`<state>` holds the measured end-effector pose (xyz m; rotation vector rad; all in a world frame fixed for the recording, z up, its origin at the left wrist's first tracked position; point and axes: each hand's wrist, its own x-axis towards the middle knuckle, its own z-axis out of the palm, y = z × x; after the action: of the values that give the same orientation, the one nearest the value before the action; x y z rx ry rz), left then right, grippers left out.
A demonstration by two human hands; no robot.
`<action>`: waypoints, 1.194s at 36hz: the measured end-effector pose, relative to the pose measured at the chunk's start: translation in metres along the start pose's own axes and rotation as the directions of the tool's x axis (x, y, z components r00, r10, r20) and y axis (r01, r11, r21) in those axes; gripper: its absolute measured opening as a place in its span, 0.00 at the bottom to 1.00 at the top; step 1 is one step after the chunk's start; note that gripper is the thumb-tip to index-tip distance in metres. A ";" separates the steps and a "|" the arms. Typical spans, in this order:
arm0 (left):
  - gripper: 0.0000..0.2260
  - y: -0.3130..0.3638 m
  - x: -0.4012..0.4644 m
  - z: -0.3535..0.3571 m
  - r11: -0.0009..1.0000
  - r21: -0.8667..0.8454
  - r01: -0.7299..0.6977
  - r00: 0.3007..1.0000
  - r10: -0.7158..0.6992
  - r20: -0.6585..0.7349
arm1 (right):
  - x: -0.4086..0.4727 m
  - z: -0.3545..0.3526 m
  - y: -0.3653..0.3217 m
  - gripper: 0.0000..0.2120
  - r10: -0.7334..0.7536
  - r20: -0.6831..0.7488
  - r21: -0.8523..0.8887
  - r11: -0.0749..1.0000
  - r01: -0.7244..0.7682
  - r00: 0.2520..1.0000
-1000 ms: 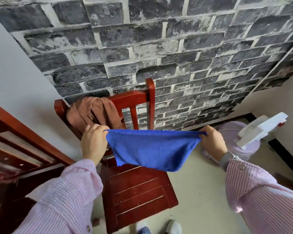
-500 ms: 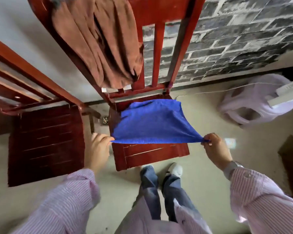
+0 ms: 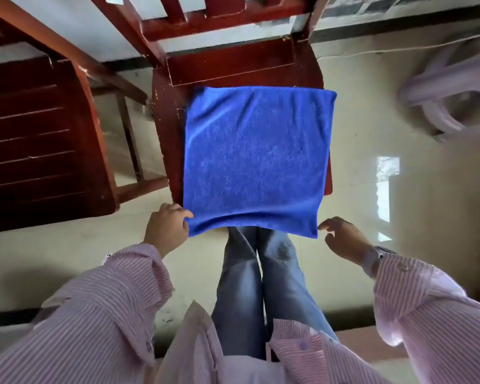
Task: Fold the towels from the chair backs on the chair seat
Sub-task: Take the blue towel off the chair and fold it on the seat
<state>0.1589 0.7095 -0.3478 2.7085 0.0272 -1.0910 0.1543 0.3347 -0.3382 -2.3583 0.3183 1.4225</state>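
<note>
blue towel (image 3: 257, 159) lies spread flat on the red wooden chair seat (image 3: 241, 66), its near edge hanging just over the front of the seat. left hand (image 3: 166, 227) holds the near left corner, thumb and fingers pinched on the cloth. right hand (image 3: 344, 238) sits just beside the near right corner, fingers loosely curled and apart from the towel, holding nothing. second chair (image 3: 39, 139) stands to the left. pale plastic stool (image 3: 455, 101) lies on the floor at right.

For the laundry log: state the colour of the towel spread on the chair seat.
The towel is solid bright blue, no pattern, seen clearly in the head view.
</note>
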 end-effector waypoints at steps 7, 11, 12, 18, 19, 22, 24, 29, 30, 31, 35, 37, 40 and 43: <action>0.13 0.029 0.080 -0.039 0.993 -0.097 -0.072 0.961 0.043 -0.273 | 0.055 -0.054 -0.036 0.16 -0.042 -0.321 0.052 0.997 0.062 0.946; 0.18 0.046 0.135 -0.064 0.990 -0.095 -0.106 0.910 0.057 -0.411 | 0.099 -0.095 -0.062 0.18 -0.114 -0.450 0.027 0.990 0.141 0.886; 0.19 0.049 0.148 -0.070 0.990 -0.088 -0.107 0.901 0.059 -0.430 | 0.110 -0.103 -0.068 0.19 -0.149 -0.480 -0.002 0.986 0.169 0.865; 0.23 0.057 0.207 -0.087 0.997 -0.025 -0.075 0.930 0.061 -0.364 | 0.161 -0.137 -0.090 0.28 -0.266 -0.503 -0.222 0.959 0.174 0.822; 0.23 0.057 0.212 -0.089 0.997 -0.008 -0.082 0.930 0.073 -0.360 | 0.166 -0.140 -0.093 0.29 -0.276 -0.502 -0.231 0.956 0.181 0.820; 0.18 0.055 0.219 -0.096 0.997 0.021 -0.078 0.909 0.080 -0.409 | 0.175 -0.149 -0.098 0.26 -0.226 -0.516 -0.194 0.970 0.145 0.826; 0.13 0.054 0.217 -0.100 0.996 0.022 -0.082 0.887 0.083 -0.454 | 0.177 -0.154 -0.099 0.22 -0.169 -0.530 -0.156 0.983 0.101 0.831; 0.08 0.050 0.203 -0.111 0.991 0.006 -0.133 0.870 0.120 -0.479 | 0.168 -0.157 -0.093 0.13 -0.168 -0.558 -0.087 0.986 0.144 0.812; 0.09 0.050 0.197 -0.113 0.985 -0.018 -0.169 0.864 0.140 -0.484 | 0.161 -0.157 -0.092 0.12 -0.186 -0.559 -0.043 0.980 0.196 0.808; 0.09 0.049 0.189 -0.117 0.974 -0.071 -0.216 0.871 0.159 -0.466 | 0.154 -0.157 -0.090 0.11 -0.218 -0.547 -0.009 0.967 0.255 0.808; 0.01 0.038 0.159 -0.137 0.923 -0.358 -0.140 0.923 0.253 0.290 | 0.117 -0.167 -0.074 0.06 -0.350 -0.007 0.078 0.934 0.350 0.937; 0.02 0.032 0.148 -0.142 0.940 -0.341 -0.018 0.778 0.228 0.586 | 0.101 -0.173 -0.068 0.07 -0.306 0.389 0.105 0.952 0.288 0.869; 0.01 0.023 0.148 -0.142 0.934 -0.347 0.081 0.771 0.162 0.616 | 0.099 -0.173 -0.066 0.10 -0.268 0.436 0.113 0.963 0.244 0.859; 0.03 0.018 0.160 -0.132 0.954 -0.296 0.038 0.912 0.088 0.402 | 0.119 -0.168 -0.069 0.04 -0.248 0.037 0.075 0.967 0.245 0.968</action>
<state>0.3668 0.7093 -0.3612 2.1649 0.0810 -1.4940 0.3707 0.3263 -0.3589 -2.2151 0.0573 1.3233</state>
